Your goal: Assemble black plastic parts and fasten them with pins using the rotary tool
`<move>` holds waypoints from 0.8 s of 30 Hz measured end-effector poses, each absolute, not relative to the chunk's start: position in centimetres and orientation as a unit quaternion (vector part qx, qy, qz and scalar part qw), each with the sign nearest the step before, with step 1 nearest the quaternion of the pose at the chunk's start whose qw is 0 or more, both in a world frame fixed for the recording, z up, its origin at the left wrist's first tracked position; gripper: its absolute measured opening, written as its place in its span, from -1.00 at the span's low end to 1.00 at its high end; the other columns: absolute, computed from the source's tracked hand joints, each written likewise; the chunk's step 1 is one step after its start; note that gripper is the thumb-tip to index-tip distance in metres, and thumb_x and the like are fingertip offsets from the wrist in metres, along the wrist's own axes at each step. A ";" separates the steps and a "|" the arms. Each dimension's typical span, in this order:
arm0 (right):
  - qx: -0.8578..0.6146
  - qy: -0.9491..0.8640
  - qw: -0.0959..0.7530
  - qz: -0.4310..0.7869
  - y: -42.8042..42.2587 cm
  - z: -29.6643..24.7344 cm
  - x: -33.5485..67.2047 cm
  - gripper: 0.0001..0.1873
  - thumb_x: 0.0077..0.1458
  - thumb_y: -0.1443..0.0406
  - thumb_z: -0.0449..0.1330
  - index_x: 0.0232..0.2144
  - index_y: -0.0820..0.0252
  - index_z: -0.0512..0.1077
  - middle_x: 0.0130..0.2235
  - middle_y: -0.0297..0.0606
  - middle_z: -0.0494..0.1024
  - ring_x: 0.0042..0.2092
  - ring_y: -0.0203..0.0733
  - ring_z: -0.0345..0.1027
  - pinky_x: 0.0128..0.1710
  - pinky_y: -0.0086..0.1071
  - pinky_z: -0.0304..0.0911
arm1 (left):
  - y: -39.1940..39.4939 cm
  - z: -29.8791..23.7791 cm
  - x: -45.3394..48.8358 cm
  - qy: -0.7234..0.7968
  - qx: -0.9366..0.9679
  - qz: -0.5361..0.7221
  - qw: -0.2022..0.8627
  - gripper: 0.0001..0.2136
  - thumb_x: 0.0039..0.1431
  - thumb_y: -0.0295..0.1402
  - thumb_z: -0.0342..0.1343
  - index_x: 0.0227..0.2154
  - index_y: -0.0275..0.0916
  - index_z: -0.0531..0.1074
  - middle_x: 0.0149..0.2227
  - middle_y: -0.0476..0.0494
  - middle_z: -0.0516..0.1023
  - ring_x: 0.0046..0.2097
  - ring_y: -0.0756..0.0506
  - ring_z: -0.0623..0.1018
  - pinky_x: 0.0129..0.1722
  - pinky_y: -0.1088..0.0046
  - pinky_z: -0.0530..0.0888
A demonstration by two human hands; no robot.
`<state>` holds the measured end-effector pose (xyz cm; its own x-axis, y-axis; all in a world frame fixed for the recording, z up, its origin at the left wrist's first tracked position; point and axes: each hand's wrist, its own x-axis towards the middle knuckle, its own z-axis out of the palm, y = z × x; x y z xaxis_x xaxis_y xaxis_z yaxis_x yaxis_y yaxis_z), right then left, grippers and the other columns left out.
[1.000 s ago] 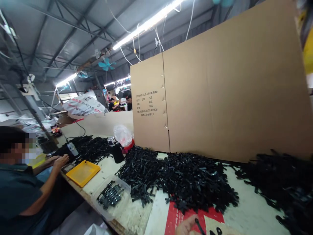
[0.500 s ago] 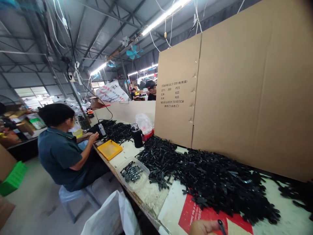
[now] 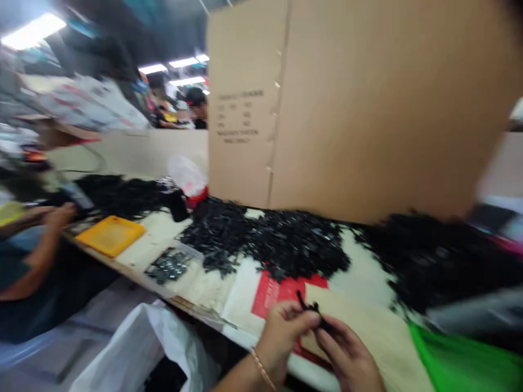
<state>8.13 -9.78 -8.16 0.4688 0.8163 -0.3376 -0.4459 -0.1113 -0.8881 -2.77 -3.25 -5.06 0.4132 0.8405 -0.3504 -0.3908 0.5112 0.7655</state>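
Observation:
Both my hands meet over the front edge of the table. My left hand [image 3: 286, 332], with a bracelet at the wrist, pinches a small thin black part [image 3: 301, 300] between thumb and fingers. Against it, my right hand [image 3: 349, 351] closes its fingertips on the same dark piece or on a second one; blur hides which. Beneath them lie a red printed sheet [image 3: 265, 294] and a tan board [image 3: 368, 321]. Just beyond is a heap of similar black parts [image 3: 298, 239].
A large cardboard sheet [image 3: 368, 109] stands behind the heap. Leftward are a clear tray of parts [image 3: 167, 265], a yellow tray [image 3: 110, 235], a black flask [image 3: 176, 204] and a co-worker's arm [image 3: 44, 245]. A white sack [image 3: 134, 348] hangs open below; a green crate [image 3: 461, 359] is at right.
My view has swung right and down, blurring the picture. Both hands are now in sight together at the black part; before, only one hand with a black piece showed at the bottom edge.

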 end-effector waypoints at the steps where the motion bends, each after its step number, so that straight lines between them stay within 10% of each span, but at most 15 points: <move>1: -0.552 -0.162 0.662 0.480 -10.0 -7.8 7.8 -0.43 -0.37 0.10 0.50 -0.27 0.21 0.49 -0.21 -0.13 0.56 -0.16 -0.03 0.46 -0.19 -0.33 0.44 | -3.5 -4.7 -2.9 0.364 0.314 0.388 0.786 -0.64 -0.38 -0.19 0.46 -0.54 -0.32 0.52 -0.52 -0.08 0.56 -0.44 0.01 0.49 -0.36 0.53 0.39; 7: -0.543 -0.270 0.673 0.423 -11.4 -7.2 7.5 -0.67 -0.10 0.15 0.39 -0.25 0.10 0.51 -0.29 -0.26 0.51 -0.28 -0.15 0.41 -0.24 -0.28 0.40 | -3.4 -4.4 -3.1 0.409 0.361 0.293 0.785 -0.68 -0.32 -0.26 0.45 -0.46 -0.30 0.55 -0.46 -0.07 0.61 -0.36 -0.05 0.57 -0.34 0.55 0.49; 14: -0.630 -0.332 0.697 -0.086 -14.3 -4.7 16.4 -0.46 0.05 0.24 0.27 0.07 0.00 0.23 0.09 -0.18 0.19 0.10 -0.10 0.13 0.12 -0.16 0.14 | -1.9 -4.5 -0.3 0.466 0.350 0.169 0.795 -0.85 -0.06 -0.57 0.28 -0.37 -0.32 0.52 -0.31 -0.15 0.62 -0.36 -0.02 0.59 -0.39 0.58 0.55; 17: -0.622 -0.326 0.710 -0.053 -13.1 -3.4 20.4 -0.26 -0.01 0.21 0.32 0.15 0.02 0.06 0.12 -0.15 0.21 0.06 -0.12 0.20 0.09 -0.18 0.18 | -2.1 -4.3 1.9 0.443 0.345 0.116 0.819 -0.91 0.00 -0.62 0.23 -0.42 -0.35 0.49 -0.36 -0.16 0.60 -0.39 -0.02 0.58 -0.43 0.55 0.56; 24: -0.599 -0.349 0.714 0.100 -11.1 -1.3 23.4 -0.59 0.02 0.16 0.25 -0.10 0.16 0.31 -0.43 -0.38 0.40 -0.44 -0.28 0.27 -0.45 -0.45 0.25 | -3.4 -5.1 7.9 0.397 0.352 0.057 0.846 -0.87 0.06 -0.62 0.17 -0.54 -0.37 0.42 -0.49 -0.14 0.53 -0.53 0.04 0.50 -0.53 0.56 0.53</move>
